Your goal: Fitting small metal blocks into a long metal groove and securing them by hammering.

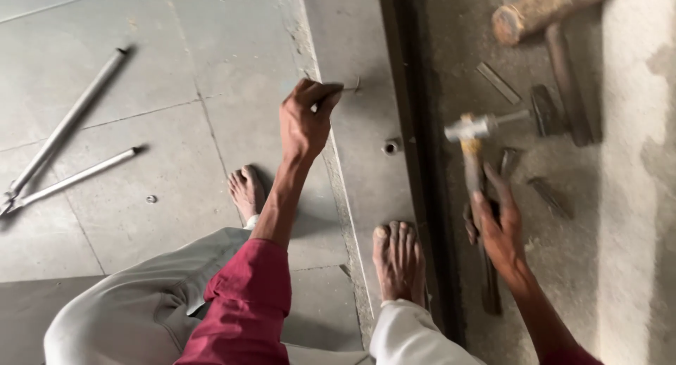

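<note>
My left hand [306, 122] reaches forward over the grey stone slab [366, 175] and pinches a small nail [350, 85] between thumb and fingers, holding it against the slab. Over the rough concrete strip to the right, my right hand [496, 228] grips the handle of a hammer [470, 129]. Its pale metal head is raised and blurred. My two bare feet [398, 259] rest on the slab and the tiles below the left hand.
Two long metal rods [67, 126] lie on the floor tiles at left, with a small washer [151, 199] near them. A round metal piece [390, 147] sits on the slab. A wooden log [542, 9], flat metal strips [498, 82] and dark iron tools [567, 83] lie at right.
</note>
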